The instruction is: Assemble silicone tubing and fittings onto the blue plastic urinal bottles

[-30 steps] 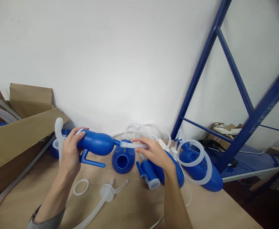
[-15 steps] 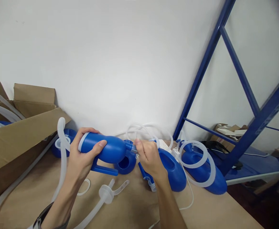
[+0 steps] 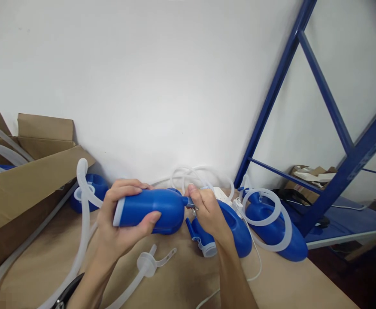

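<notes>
My left hand (image 3: 122,221) is wrapped round a blue plastic bottle (image 3: 151,210) held level above the brown table (image 3: 181,279), its white-rimmed mouth toward me. At the bottle's narrow spout, my right hand (image 3: 207,210) pinches a thin clear tube (image 3: 191,205) against the tip. Right below that hand lies another blue bottle (image 3: 236,229) with a small blue capped part (image 3: 202,240). A white corrugated hose with a cap fitting (image 3: 144,264) lies on the table under the held bottle.
An open cardboard box (image 3: 20,184) with hoses stands at the left. Behind it sits a blue bottle (image 3: 94,189) with a hose. A further blue bottle with looped clear tubing (image 3: 271,223) lies right. A blue steel rack (image 3: 336,171) rises at the right, past the table's edge.
The left hand turned the blue bottle and brought it lower and to the right, hiding its handle and the bottle behind. The right hand slid along the tube up to the spout.
</notes>
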Demonstrator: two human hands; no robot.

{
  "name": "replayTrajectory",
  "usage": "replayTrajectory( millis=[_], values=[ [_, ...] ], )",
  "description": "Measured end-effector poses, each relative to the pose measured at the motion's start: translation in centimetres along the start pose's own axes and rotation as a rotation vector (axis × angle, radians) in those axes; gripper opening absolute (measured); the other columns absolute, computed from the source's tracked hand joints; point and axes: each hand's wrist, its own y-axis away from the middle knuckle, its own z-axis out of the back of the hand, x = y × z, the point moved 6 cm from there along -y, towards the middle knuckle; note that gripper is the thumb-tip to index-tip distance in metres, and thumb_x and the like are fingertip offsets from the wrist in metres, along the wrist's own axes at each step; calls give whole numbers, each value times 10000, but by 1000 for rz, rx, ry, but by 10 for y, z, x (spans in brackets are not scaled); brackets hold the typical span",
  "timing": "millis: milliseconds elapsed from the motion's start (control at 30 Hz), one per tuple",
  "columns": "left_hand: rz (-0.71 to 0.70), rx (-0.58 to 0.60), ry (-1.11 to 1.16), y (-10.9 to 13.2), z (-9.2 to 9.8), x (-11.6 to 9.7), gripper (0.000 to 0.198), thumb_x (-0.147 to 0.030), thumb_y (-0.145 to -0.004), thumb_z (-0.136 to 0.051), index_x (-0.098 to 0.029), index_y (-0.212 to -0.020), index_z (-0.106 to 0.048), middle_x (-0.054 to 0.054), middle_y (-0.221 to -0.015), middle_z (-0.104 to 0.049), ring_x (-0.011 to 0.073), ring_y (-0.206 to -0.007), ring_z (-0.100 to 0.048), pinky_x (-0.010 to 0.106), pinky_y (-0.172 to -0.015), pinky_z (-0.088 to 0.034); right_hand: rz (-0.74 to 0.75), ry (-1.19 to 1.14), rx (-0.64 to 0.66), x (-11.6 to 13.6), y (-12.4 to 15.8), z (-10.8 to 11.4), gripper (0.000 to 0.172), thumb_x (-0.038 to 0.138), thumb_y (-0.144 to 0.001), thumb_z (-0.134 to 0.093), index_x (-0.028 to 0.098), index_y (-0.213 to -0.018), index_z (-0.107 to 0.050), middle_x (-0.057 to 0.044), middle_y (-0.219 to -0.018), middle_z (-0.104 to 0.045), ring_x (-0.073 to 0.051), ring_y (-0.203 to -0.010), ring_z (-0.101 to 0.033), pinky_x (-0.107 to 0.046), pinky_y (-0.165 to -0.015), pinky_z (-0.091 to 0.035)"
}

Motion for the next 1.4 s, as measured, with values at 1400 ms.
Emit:
replayTrajectory(
  millis=[1400],
  values=[
    [479, -214, -302, 0, 32, 32, 359, -523, -745, -816, -290, -962, -650, -2, -970, -713, 248, -881, -687, 357, -740, -576, -115, -517, 97, -39, -14, -55, 528, 676, -893, -632, 206, -660, -684, -44, -705, -718, -208, -704, -676, -339, -717, -571]
  ],
)
